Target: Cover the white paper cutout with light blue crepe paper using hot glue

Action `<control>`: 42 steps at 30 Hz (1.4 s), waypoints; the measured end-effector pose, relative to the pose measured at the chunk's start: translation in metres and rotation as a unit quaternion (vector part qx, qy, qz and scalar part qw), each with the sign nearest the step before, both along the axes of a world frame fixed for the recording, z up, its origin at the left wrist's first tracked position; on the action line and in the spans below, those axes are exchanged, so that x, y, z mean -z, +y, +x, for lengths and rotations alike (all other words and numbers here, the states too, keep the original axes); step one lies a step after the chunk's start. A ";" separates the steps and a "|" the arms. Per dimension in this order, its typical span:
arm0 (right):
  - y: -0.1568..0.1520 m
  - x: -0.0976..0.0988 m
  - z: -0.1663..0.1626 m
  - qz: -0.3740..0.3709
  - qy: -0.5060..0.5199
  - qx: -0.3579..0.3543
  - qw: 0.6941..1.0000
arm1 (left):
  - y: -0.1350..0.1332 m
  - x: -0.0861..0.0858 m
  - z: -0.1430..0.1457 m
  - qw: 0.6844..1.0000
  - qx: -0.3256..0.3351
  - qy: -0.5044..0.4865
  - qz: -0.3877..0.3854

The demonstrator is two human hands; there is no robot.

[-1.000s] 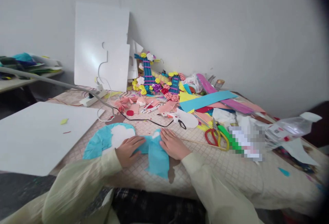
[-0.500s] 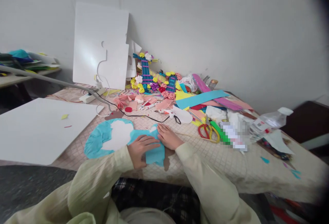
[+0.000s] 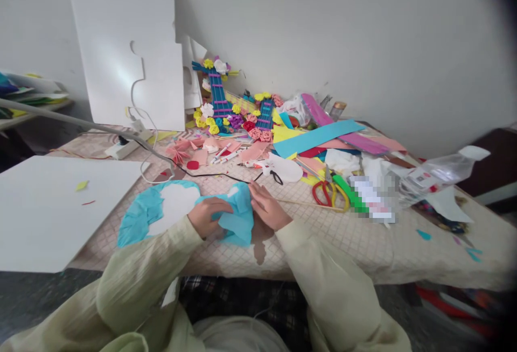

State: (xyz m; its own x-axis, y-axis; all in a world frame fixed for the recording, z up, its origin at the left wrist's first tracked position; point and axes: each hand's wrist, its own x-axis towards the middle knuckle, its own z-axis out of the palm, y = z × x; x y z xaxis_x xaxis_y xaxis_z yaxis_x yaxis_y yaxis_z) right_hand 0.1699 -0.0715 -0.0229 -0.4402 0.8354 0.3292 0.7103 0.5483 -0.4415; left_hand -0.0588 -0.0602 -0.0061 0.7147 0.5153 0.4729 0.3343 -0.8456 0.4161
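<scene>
A white cutout (image 3: 175, 206) lies on the table, its left part covered with wrinkled blue crepe paper (image 3: 137, 217). At its right end a loose sheet of blue crepe paper (image 3: 238, 228) is partly lifted and folded. My left hand (image 3: 208, 216) has its fingers curled on that sheet, with the fingertips partly hidden in the paper. My right hand (image 3: 267, 206) lies along the sheet's right edge, fingers stretched out and pressed against it.
A white board (image 3: 52, 206) lies at the left, and another leans on the wall. A black cable (image 3: 218, 181) crosses behind the cutout. Scissors (image 3: 333, 195), a green tool (image 3: 351, 193) and a plastic bottle (image 3: 440, 174) lie to the right. Flower-decorated crafts (image 3: 220, 93) stand behind.
The camera view has shifted to the right. My left fingers have curled into the blue sheet, which is now lifted and more folded. My right hand stays at its right edge.
</scene>
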 end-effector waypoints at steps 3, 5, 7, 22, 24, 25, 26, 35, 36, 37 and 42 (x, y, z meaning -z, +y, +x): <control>-0.008 -0.003 0.010 0.053 0.077 -0.037 0.995 | 0.001 0.001 -0.005 1.000 -0.014 -0.007 0.000; -0.018 -0.004 0.015 0.064 0.096 -0.048 0.992 | -0.001 0.001 -0.010 0.999 -0.032 -0.002 0.002; -0.031 -0.005 0.016 0.053 0.086 -0.045 0.994 | -0.003 0.002 -0.016 0.998 -0.068 0.008 0.004; -0.069 -0.021 -0.028 0.020 0.248 0.208 0.946 | -0.007 0.013 -0.024 0.984 -0.160 0.080 -0.015; -0.071 -0.022 -0.027 0.012 0.251 0.217 0.943 | -0.008 0.012 -0.025 0.983 -0.161 0.086 -0.019; -0.073 -0.022 -0.027 0.013 0.250 0.217 0.943 | -0.009 0.011 -0.025 0.983 -0.160 0.087 -0.023; -0.076 -0.021 -0.028 0.017 0.248 0.213 0.945 | -0.011 0.010 -0.025 0.983 -0.159 0.085 -0.027; -0.103 -0.011 -0.054 0.044 0.179 0.082 0.979 | -0.037 0.001 -0.009 0.997 -0.072 -0.006 0.027; -0.105 -0.010 -0.054 0.044 0.192 0.081 0.977 | -0.038 0.002 -0.007 0.998 -0.049 -0.001 0.032; -0.106 -0.010 -0.052 0.047 0.208 0.093 0.973 | -0.039 0.003 -0.006 0.999 -0.032 0.003 0.039; -0.104 0.000 -0.036 0.054 0.212 0.205 0.954 | -0.036 0.008 -0.007 0.998 0.013 -0.022 0.063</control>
